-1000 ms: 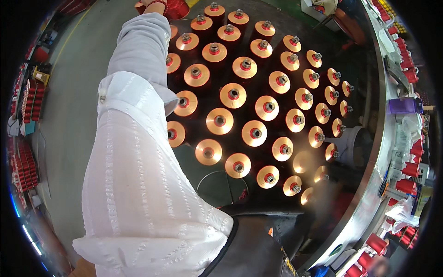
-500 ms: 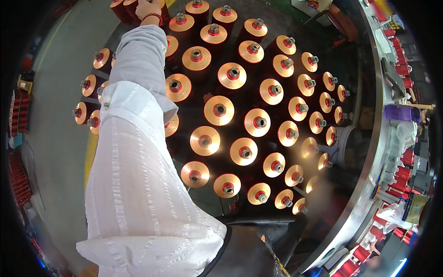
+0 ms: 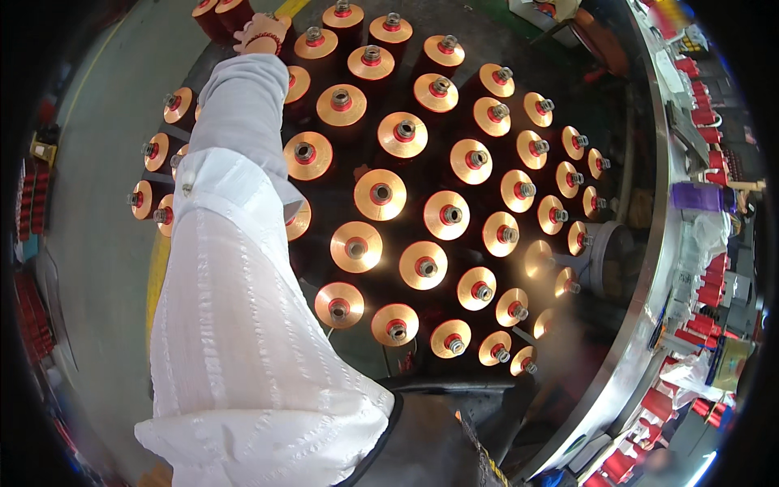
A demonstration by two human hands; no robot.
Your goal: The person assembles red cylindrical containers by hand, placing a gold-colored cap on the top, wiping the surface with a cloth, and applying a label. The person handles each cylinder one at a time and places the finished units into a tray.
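Note:
My left arm, in a white sleeve with a grey-white cuff, stretches to the far left of the view. At its end my left hand [image 3: 261, 34], with a red bead bracelet at the wrist, is above the far-left spools. Its fingers look spread apart, and nothing shows in them. Beside it stand dark red spools [image 3: 234, 15], and a copper-topped spool [image 3: 316, 43] is to its right. Several more such spools [image 3: 380, 194] stand upright in rows, each with a small glassy ring-shaped piece at its centre. My right hand is not in view.
A metal-edged bench [image 3: 661, 235] curves along the right, bearing red spools, a purple box [image 3: 699, 197] and clear plastic bags [image 3: 714, 234]. A whitish bucket [image 3: 604, 258] stands beneath its edge. Grey floor [image 3: 101, 203] with a yellow line lies at left, with stacked red spools [image 3: 34, 199] beyond.
My left hand has drawn back slightly toward me from the far-left spools, and its fingers now show more. The view has shifted a little; the spools stay standing.

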